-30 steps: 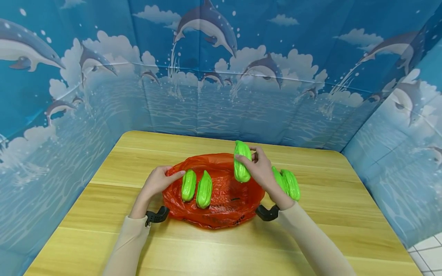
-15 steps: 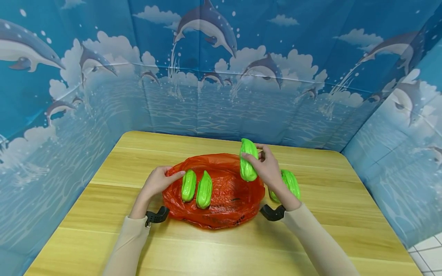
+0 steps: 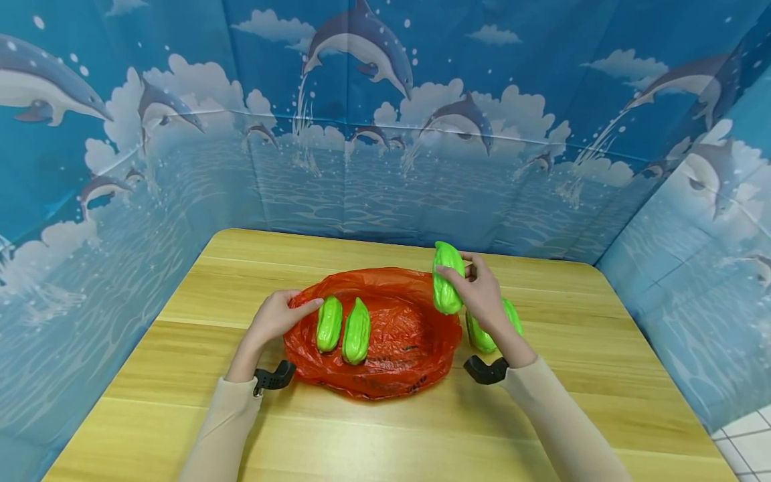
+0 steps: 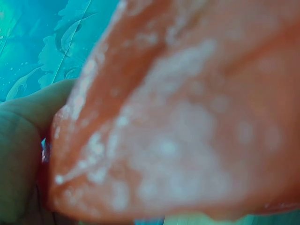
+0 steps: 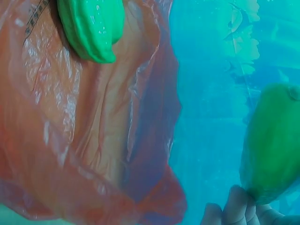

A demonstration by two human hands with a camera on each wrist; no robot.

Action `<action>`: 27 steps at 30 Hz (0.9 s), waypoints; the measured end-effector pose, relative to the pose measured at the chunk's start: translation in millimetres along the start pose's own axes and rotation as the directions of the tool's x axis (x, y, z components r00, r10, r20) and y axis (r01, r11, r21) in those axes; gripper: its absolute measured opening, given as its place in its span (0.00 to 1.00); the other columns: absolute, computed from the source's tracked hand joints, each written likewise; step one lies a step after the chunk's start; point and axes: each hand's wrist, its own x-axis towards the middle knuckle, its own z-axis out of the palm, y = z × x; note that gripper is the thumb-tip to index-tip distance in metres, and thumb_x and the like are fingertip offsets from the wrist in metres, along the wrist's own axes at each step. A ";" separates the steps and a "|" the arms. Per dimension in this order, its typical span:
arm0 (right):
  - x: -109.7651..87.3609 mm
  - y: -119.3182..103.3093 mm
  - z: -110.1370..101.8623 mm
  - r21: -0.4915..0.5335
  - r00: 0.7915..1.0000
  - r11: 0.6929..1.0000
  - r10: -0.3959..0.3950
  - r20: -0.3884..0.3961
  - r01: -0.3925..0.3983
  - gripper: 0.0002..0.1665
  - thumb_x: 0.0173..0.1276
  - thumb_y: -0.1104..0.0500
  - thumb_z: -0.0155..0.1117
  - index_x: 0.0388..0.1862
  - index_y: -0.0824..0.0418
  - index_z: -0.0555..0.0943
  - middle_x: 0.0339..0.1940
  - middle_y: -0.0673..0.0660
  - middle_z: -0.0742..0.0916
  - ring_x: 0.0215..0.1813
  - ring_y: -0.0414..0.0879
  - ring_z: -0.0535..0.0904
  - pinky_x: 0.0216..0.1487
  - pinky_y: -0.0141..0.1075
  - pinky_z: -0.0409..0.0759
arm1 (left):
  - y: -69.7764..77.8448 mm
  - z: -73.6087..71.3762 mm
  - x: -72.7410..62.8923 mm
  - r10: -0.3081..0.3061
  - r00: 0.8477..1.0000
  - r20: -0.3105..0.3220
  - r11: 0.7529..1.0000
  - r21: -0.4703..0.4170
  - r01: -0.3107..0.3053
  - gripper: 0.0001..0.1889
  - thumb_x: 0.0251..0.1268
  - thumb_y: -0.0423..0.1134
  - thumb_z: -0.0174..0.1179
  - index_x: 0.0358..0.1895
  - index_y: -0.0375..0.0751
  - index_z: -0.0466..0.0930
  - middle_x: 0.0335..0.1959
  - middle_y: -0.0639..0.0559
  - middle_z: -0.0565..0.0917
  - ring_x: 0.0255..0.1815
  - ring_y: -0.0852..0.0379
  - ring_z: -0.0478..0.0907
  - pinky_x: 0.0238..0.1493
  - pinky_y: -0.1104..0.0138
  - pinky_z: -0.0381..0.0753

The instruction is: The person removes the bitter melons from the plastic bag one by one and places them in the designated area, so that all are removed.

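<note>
A red plastic bag (image 3: 397,328) lies wide-mouthed on the table. Two bright green ridged bitter melons, one on the left (image 3: 329,325) and one on the right (image 3: 357,335), rest side by side in its left half. My left hand (image 3: 278,316) grips the bag's left rim, thumb over the edge; in the left wrist view the red film hides most of the scene. Above the bag's right rim, my right hand (image 3: 482,292) holds another bitter melon (image 3: 448,284) upright between thumb and fingers. That melon shows at the right edge of the right wrist view.
Just right of the bag, more green bitter melons (image 3: 480,336) lie on the wooden table (image 3: 373,442), partly hidden by the right forearm. A blue dolphin-print curtain (image 3: 385,181) stands behind the table and along both sides.
My right hand has moved rightward with the bitter melon, from over the bag's inside to above its right rim. The left hand and the bag stay in place.
</note>
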 end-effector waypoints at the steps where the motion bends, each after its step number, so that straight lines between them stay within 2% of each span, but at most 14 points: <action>1: 0.2 1.2 -1.3 -0.001 1.000 1.000 0.002 -0.003 -0.002 0.40 0.62 0.37 0.63 0.65 0.58 0.65 0.37 0.60 0.78 0.32 0.52 0.76 0.29 0.39 0.76 | 0.0 0.0 0.1 0.000 1.000 0.000 1.000 0.001 0.000 0.25 0.61 0.58 0.61 0.29 0.34 0.77 0.15 0.51 0.76 0.17 0.53 0.77 0.23 0.63 0.77; 18: 2.0 17.3 -16.6 0.006 0.996 0.998 0.060 -0.061 -0.060 0.41 0.62 0.36 0.62 0.65 0.59 0.67 0.36 0.59 0.78 0.30 0.48 0.76 0.29 0.37 0.77 | 0.6 1.7 0.2 -0.009 1.000 0.009 1.000 -0.018 0.009 0.24 0.61 0.57 0.61 0.30 0.34 0.77 0.16 0.49 0.77 0.17 0.52 0.78 0.23 0.62 0.78; 27: 2.2 28.4 -26.5 0.022 0.991 0.997 0.071 -0.110 -0.069 0.40 0.63 0.37 0.62 0.66 0.60 0.68 0.34 0.58 0.77 0.28 0.45 0.74 0.28 0.35 0.76 | 0.6 1.9 -0.2 -0.023 1.000 0.001 1.000 -0.017 0.023 0.25 0.60 0.57 0.62 0.27 0.34 0.76 0.14 0.51 0.74 0.16 0.54 0.77 0.21 0.64 0.76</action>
